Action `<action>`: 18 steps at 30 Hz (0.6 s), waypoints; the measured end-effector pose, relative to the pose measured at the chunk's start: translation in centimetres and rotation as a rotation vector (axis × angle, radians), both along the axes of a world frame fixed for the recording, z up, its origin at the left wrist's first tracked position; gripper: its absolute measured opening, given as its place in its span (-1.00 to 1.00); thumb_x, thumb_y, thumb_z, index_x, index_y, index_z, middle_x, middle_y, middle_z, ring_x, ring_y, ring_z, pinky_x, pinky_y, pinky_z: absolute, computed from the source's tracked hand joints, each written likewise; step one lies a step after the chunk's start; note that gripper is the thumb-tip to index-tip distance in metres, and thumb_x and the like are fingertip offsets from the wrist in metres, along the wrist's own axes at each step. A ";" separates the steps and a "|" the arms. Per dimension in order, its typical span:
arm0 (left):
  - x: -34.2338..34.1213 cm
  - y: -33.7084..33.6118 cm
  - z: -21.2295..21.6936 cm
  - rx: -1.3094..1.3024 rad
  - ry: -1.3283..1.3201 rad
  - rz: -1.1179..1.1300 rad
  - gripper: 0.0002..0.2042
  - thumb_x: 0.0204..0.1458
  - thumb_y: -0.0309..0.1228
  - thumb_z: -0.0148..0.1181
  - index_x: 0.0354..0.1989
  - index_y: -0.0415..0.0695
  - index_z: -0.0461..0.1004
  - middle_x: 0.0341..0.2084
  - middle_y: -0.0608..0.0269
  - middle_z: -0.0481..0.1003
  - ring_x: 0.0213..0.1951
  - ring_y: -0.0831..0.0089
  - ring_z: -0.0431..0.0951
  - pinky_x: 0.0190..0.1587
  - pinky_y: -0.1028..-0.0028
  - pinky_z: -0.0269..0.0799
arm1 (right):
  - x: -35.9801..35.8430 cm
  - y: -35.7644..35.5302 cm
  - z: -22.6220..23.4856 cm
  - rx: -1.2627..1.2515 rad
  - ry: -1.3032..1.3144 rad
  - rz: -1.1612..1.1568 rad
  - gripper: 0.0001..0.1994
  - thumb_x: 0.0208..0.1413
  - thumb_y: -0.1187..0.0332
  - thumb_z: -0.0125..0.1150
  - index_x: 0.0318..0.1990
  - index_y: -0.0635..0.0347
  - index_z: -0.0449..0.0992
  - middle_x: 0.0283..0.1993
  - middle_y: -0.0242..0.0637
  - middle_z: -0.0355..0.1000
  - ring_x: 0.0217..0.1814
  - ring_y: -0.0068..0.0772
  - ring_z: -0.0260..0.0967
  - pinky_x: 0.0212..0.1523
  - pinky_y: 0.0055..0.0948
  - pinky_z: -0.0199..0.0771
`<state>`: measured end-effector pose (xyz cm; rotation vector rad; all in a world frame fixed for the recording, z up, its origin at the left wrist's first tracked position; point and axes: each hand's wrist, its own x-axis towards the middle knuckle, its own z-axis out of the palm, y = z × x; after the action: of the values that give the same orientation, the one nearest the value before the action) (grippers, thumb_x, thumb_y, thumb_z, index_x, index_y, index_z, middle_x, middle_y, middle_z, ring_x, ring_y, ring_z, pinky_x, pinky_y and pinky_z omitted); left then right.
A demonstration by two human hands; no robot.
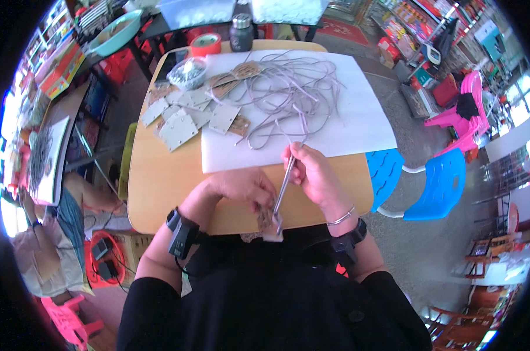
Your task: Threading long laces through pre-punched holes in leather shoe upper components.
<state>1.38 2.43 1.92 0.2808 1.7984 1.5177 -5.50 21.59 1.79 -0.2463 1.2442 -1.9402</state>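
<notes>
- Right hand [315,175], centre: fingers closed on a silvery rod [285,187].
- Left hand [244,186], centre: fingers pinching a brownish piece [266,220].
- Grey cords [304,121], upper centre: on a white sheet [361,120].

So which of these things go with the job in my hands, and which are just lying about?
Likely the job:
silver tool in your right hand
small brown piece at your left hand
cords
grey plates
probably the bowl of small shiny parts

Apparently just lying about:
red tape roll
dark flask
blue chair
</notes>
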 end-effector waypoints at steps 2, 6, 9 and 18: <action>0.2 0.1 0.4 -0.032 0.011 -0.049 -0.78 -0.05 -0.41 0.15 -0.29 -0.31 0.56 -0.52 0.26 0.54 -0.49 0.57 0.52 -0.41 0.57 0.46 | -1.5 0.4 -0.1 -0.101 0.045 -0.073 -0.75 0.19 0.17 0.07 -0.30 0.19 0.43 -0.52 -0.51 0.23 -0.57 -0.70 0.11 -0.57 -0.66 0.11; 0.5 0.0 1.1 -0.083 0.008 -0.076 -0.78 -0.01 -0.43 0.12 -0.26 -0.30 0.56 -0.51 0.28 0.54 -0.50 0.60 0.51 -0.41 0.61 0.45 | -1.4 0.5 1.4 0.018 0.152 -0.214 -0.79 0.15 0.28 0.12 -0.33 0.27 0.48 -0.56 -0.46 0.27 -0.60 -0.69 0.19 -0.60 -0.64 0.18; 0.4 -0.1 1.0 -0.087 0.028 -0.101 -0.78 0.01 -0.42 0.11 -0.25 -0.30 0.56 -0.51 0.29 0.54 -0.50 0.61 0.50 -0.41 0.61 0.45 | -0.8 0.8 2.1 0.003 0.159 -0.303 -0.80 0.14 0.31 0.13 -0.34 0.31 0.50 -0.60 -0.43 0.30 -0.64 -0.67 0.21 -0.62 -0.64 0.22; 0.6 0.1 1.2 -0.106 -0.015 -0.073 -0.77 0.02 -0.43 0.10 -0.23 -0.30 0.55 -0.49 0.29 0.54 -0.47 0.60 0.52 -0.39 0.61 0.45 | -1.5 2.0 2.0 -0.022 0.193 -0.406 -0.80 0.14 0.30 0.12 -0.38 0.27 0.49 -0.64 -0.44 0.29 -0.64 -0.64 0.22 -0.61 -0.63 0.24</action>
<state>1.97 2.50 3.15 0.2795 1.8297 1.3659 -7.05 23.59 3.76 -0.2078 1.4890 -2.3199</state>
